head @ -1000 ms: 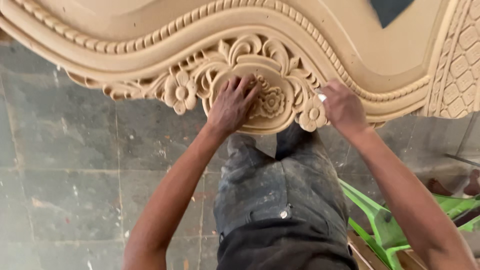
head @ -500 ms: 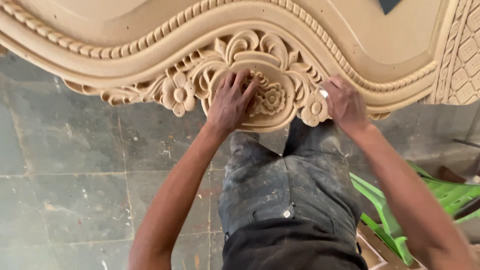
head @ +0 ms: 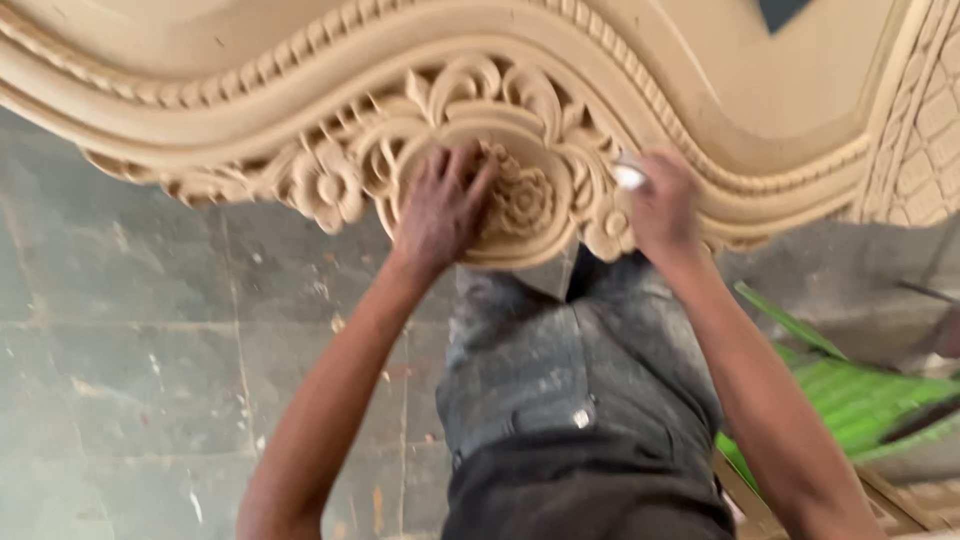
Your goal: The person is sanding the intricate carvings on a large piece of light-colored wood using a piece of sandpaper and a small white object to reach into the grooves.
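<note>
Head view looking straight down: the left hand (head: 440,205) is flat on the carved wooden panel (head: 560,60), fingers spread and pressed onto the floral relief right beside the round rosette (head: 522,200) in the middle of the carving. A second ago that hand sat a touch lower on the same spot, and the whole panel has slid a bit in frame — mostly the head moving, I think, but the fingers have crept up over the scrollwork too. So it reads like rubbing or smoothing going on at the centre ornament, not a change of place.

The right hand (head: 665,205) is curled around something small and pale (head: 628,176) — can't tell what it is, too blurry — and it's held against the carving's lower right edge, close to where it was half a second back. Grip looks closed around that little thing.

The panel itself hangs over the person's dusty grey trousers (head: 570,380), above a dark stone tile floor (head: 150,330).

Containers: none really showing. There's a green slatted plastic thing (head: 850,395) at the right, maybe a chair or crate, and I can't see anything in it.
</note>
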